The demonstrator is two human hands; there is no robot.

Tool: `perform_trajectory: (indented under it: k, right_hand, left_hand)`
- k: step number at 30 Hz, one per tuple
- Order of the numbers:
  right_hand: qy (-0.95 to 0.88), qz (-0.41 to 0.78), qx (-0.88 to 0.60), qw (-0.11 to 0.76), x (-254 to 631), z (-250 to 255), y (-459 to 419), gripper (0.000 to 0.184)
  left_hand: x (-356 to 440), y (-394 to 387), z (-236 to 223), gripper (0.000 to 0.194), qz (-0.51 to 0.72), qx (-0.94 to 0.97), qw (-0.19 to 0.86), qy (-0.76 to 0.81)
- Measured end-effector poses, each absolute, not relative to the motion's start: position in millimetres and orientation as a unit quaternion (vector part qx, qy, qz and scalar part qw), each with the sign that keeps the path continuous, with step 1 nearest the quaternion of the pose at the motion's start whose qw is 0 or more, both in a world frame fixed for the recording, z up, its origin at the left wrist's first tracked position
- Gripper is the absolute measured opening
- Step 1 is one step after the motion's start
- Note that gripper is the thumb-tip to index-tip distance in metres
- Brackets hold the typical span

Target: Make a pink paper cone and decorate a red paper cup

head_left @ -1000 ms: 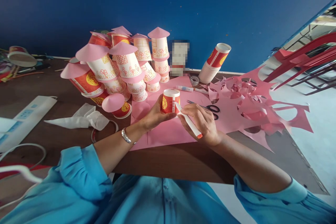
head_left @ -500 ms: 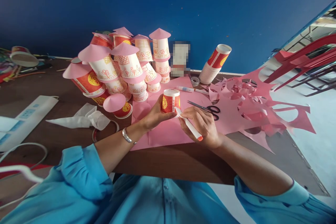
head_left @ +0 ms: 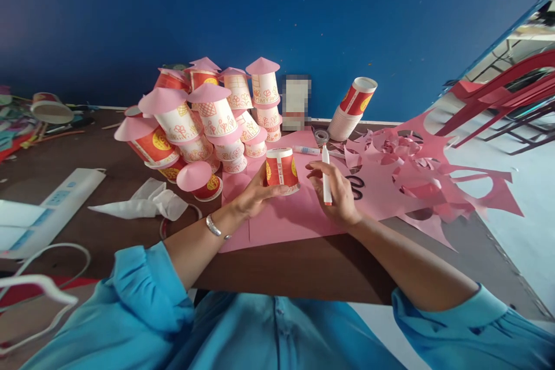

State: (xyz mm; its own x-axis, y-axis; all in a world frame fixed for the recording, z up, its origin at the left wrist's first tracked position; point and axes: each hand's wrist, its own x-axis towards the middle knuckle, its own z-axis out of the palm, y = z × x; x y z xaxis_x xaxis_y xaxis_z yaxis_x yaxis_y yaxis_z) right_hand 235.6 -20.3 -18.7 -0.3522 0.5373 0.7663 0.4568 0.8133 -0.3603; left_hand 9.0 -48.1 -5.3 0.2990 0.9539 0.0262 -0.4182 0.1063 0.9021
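Note:
My left hand [head_left: 255, 193] grips a red paper cup [head_left: 281, 170] with yellow emblems, its white base rim facing up. To the right of the cup, my right hand [head_left: 336, 193] holds a white marker [head_left: 326, 179] between its fingers, orange tip upward and apart from the cup. Pink paper [head_left: 281, 222] lies under both hands. Scissors [head_left: 356, 187] rest beside my right hand, mostly hidden behind it. Left of the cup stand several stacked cups with pink cone roofs [head_left: 210, 92], many bearing orange flower drawings.
A tilted stack of paper cups [head_left: 359, 98] leans by the blue wall, near a tape roll [head_left: 321, 136] and a glue tube [head_left: 306, 150]. Cut pink scraps [head_left: 407, 156] spread to the right. A crumpled white wrapper [head_left: 147, 199] and a power strip [head_left: 56, 208] lie at left.
My right hand has drawn the marker away from the cup to the right and turned it upright. My left hand still holds the cup, now turned slightly.

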Motion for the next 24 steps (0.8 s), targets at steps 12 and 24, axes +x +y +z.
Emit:
perform_trajectory:
  k: [12, 24]
  right_hand:
    - [-0.856, 0.04, -0.256, 0.448, 233.9, -47.6, -0.4, 0.073]
    - [-0.85, 0.08, -0.285, 0.435, 228.7, -36.4, 1.2, 0.095]
  left_hand:
    - [-2.0, -38.9, -11.7, 0.086, 0.511, 0.403, 0.711, 0.267]
    - [0.5, -34.2, -13.5, 0.081, 0.517, 0.401, 0.724, 0.216]
